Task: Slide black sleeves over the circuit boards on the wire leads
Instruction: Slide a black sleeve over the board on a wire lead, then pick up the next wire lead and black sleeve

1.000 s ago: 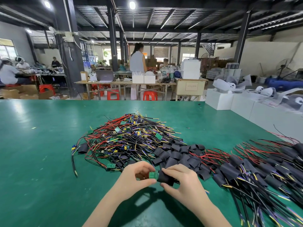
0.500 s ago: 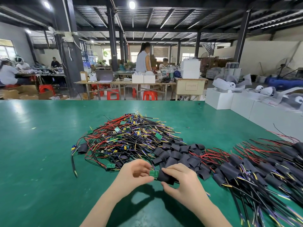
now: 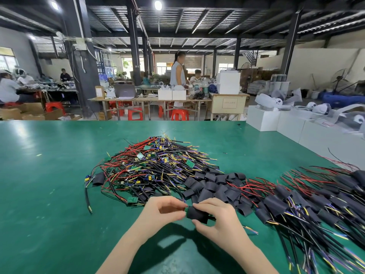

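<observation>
A worker's two bare hands meet just above a green worktop, each grip clenched on one small assembly. The left hand pinches the green edge of a circuit board between thumb and fingertips, while the right hand holds a black sleeve that covers nearly all of that board, only a sliver of green showing at the sleeve's left mouth. Thin leads trail from under the right palm toward the right. Just beyond the hands lies a heap of loose black sleeves, and behind that a tangled mound of bare wire leads in red, black, yellow and purple, with green boards scattered through it. To the right, sleeved leads fan across the worktop. White boxes stand at the far right edge; people sit and stand at tables deep in the hall.
</observation>
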A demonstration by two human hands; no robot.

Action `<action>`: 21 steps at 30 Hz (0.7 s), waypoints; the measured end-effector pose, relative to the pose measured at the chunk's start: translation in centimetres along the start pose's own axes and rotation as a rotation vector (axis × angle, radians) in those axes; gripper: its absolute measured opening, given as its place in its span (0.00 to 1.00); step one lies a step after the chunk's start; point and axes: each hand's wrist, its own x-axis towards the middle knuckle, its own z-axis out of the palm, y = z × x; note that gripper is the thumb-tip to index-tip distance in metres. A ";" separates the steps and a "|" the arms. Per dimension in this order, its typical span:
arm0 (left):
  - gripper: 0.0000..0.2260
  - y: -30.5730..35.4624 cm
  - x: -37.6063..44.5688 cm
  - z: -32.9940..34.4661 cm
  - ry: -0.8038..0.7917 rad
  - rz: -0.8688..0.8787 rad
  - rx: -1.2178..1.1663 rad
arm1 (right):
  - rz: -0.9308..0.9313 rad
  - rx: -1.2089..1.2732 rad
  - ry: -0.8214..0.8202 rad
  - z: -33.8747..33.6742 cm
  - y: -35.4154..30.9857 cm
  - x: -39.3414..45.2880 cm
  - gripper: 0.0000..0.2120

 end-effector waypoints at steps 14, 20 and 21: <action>0.09 0.7 0.3 -0.5 0.159 0.141 0.138 | -0.201 -0.189 0.116 -0.5 -0.5 0.5 0.12; 0.10 -0.1 0.7 -2.7 0.494 0.089 0.073 | -0.187 -0.437 0.465 -6.1 2.3 1.2 0.13; 0.10 -0.4 0.8 -2.9 0.513 0.078 0.066 | -0.140 -0.468 0.528 -7.1 3.0 1.1 0.13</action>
